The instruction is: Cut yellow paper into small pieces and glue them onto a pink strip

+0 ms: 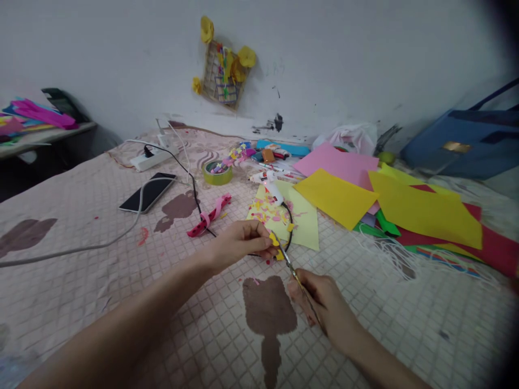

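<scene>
My left hand (247, 243) pinches a small yellow paper piece (274, 239) near the middle of the view. In my right hand (318, 302) is a pair of scissors (288, 262), its blades reaching up and left to the yellow piece. Just behind both hands lies a pale yellow sheet (306, 216) strewn with small pink and yellow scraps. A white glue gun (272, 189) rests at the top of that sheet, its black cord curving down beside the scissors. Left of the sheet is a dark pink strip (198, 228) with a light pink band around it.
A phone (148, 193), a power strip (156, 158) and cables occupy the left. Green tape (218, 173) stands behind the pink strip. Coloured sheets (336, 197) and white string (389, 256) lie right, near a blue bag (462, 143). A decorated craft (227, 73) hangs on the wall.
</scene>
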A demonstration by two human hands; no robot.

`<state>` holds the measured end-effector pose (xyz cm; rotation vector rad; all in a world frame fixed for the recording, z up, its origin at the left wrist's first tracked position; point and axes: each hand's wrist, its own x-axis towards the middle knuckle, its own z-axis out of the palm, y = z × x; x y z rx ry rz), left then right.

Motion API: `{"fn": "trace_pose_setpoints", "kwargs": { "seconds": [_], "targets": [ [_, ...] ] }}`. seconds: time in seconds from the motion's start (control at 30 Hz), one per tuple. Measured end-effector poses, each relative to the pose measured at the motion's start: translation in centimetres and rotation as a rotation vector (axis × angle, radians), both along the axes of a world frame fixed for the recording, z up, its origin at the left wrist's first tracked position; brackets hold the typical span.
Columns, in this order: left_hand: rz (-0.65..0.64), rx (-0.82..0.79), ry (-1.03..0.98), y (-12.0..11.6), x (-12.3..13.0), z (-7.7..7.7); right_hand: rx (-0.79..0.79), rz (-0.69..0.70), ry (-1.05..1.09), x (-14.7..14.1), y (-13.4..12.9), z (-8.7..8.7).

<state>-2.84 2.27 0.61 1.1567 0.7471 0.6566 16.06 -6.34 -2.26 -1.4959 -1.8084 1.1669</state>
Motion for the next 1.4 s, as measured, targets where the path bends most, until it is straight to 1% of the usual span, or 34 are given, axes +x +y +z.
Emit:
{"fn": "trace_pose_setpoints", "kwargs": {
  "seconds": [0.73, 0.93, 1.0, 1.17, 1.27, 1.4],
  "targets": [
    [0.035, -0.028, -0.019, 0.2, -0.1, -0.3, -0.048, -0.038, 0.038, -0.1, 0.0, -0.3],
    [0.033, -0.048, -0.023, 0.5, -0.3, -0.3, -0.060, -0.028, 0.047, -0.1, 0.1, 0.0],
    [0.026, -0.061, -0.016, 0.6, -0.4, -0.1, -0.086, -0.033, 0.068, -0.1, 0.1, 0.2],
    [-0.014, -0.057, 0.014, 0.6, -0.6, 0.0, -0.268, -0.004, 0.219, 0.2, 0.0, 0.7],
    [-0.028, -0.050, 0.018, 0.6, -0.7, 0.0, -0.274, 0.021, 0.213, 0.3, 0.0, 1.0],
    [-0.047, -0.028, 0.031, 0.5, -0.7, 0.0, -0.241, 0.017, 0.153, 0.4, 0.1, 1.0]
  ]
}}
